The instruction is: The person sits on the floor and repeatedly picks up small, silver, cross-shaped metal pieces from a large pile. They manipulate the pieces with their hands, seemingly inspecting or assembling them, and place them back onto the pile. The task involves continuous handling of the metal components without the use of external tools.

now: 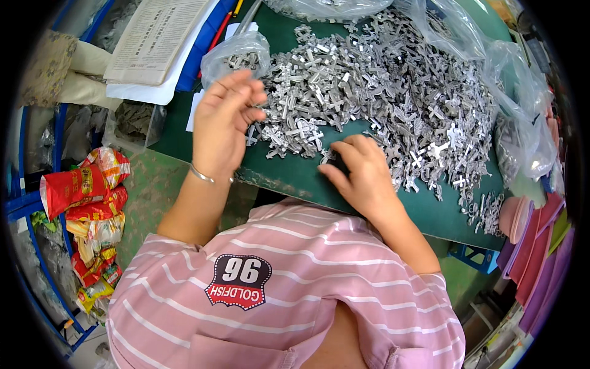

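Note:
A wide heap of small silver-grey metal pieces (418,98), many of them cross-shaped, covers much of the green table (289,178). My left hand (226,114) is raised at the heap's left edge, beside a clear plastic bag (230,55) with similar pieces inside. Its fingers are loosely bent and apart, slightly blurred, and no piece shows in them. Close to the table's near edge, my right hand (362,172) rests by the front of the heap. Thumb and forefinger stand apart there; the palm side is hidden.
Clear plastic sheeting (522,123) lies along the heap's right side. At the far left are printed papers (153,43) and a clear bin (132,126) of dark bits. Red and yellow packets (92,190) hang on a blue rack. Coloured sheets (534,252) stand at right.

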A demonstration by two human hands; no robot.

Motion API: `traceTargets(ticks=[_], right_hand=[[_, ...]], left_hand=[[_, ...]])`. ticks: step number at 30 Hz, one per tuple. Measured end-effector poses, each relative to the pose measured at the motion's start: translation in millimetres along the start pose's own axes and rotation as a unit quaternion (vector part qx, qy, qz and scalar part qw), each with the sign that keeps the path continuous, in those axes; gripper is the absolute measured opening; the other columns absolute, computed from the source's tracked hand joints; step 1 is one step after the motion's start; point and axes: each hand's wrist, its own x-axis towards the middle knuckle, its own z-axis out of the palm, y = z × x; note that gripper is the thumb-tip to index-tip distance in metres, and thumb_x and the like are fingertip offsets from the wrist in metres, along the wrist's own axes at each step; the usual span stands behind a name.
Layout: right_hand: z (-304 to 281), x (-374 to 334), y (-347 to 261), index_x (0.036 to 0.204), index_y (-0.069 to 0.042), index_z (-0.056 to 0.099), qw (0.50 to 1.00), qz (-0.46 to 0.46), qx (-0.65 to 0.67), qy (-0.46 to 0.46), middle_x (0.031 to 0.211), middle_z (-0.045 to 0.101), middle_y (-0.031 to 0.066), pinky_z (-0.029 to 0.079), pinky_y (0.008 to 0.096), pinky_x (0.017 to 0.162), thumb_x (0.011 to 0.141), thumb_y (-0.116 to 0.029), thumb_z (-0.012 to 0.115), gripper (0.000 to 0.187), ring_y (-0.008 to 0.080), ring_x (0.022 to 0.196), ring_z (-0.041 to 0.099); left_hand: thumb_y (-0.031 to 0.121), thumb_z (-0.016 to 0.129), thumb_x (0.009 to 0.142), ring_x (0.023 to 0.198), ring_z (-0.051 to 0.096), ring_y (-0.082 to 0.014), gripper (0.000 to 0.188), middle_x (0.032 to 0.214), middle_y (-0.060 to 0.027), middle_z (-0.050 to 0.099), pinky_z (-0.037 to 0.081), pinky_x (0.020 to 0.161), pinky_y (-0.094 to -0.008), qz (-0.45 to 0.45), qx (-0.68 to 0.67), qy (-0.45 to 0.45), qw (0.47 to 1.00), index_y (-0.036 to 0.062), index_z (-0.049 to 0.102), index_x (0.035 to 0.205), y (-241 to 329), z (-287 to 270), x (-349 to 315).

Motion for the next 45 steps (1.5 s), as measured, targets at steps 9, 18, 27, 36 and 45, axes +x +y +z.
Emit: traceTargets(ticks=[9,18,27,36,45], right_hand=[[2,-4,5,0.088,0.002,0.055,0.866,0.258,0.423,-0.069,0.082,0.061,0.0054,0.049,0.0222,0.057,0.079,0.000,0.063,0.012,0.0097,0.070,0.060],[-12,-1,1,0.109,0.006,0.054,0.728,0.292,0.614,-0.082,0.090,0.061,0.0119,0.053,0.0263,0.074,0.082,0.006,0.054,0.027,0.0179,0.084,0.063],[-13,-5,-8,0.102,0.003,0.059,0.866,0.194,0.460,-0.041,0.092,0.061,0.0113,0.050,0.0272,0.071,0.077,0.010,0.056,0.026,0.0184,0.083,0.061],[10,11,-10,0.081,-0.002,0.058,0.993,-0.025,0.115,0.028,0.076,0.055,0.0114,0.045,0.0351,0.061,0.068,-0.001,0.066,0.015,0.0287,0.070,0.055],[12,16,-3,0.081,0.000,0.059,0.983,0.107,0.142,-0.048,0.073,0.056,0.0062,0.045,0.0250,0.055,0.072,0.000,0.066,0.012,0.0150,0.063,0.057]], left_hand=[[-0.004,0.056,0.081,0.080,0.059,-0.0125,0.025,0.094,-0.0088,0.058,0.049,0.066,-0.0225,-0.082,0.209,-0.198,0.954,-0.0019,0.051,0.105,-30,15,-54],[-0.007,0.058,0.080,0.087,0.060,-0.0169,0.026,0.094,-0.0124,0.058,0.051,0.074,-0.0263,-0.138,0.124,-0.208,0.960,-0.0046,0.049,0.104,-35,20,-54],[0.001,0.054,0.085,0.080,0.063,-0.0186,0.015,0.090,-0.0124,0.060,0.053,0.070,-0.0273,-0.178,0.155,-0.186,0.954,-0.0058,0.052,0.098,-30,21,-56],[0.018,0.045,0.092,0.047,0.034,-0.0059,0.019,0.066,-0.0018,0.044,0.024,0.037,-0.0182,-0.389,-0.078,-0.079,0.914,0.0011,0.052,0.088,-25,0,-62],[0.007,0.055,0.085,0.053,0.046,-0.0072,0.010,0.072,-0.0032,0.050,0.035,0.041,-0.0184,-0.304,0.043,-0.101,0.946,0.0003,0.052,0.092,-32,-7,-65]])
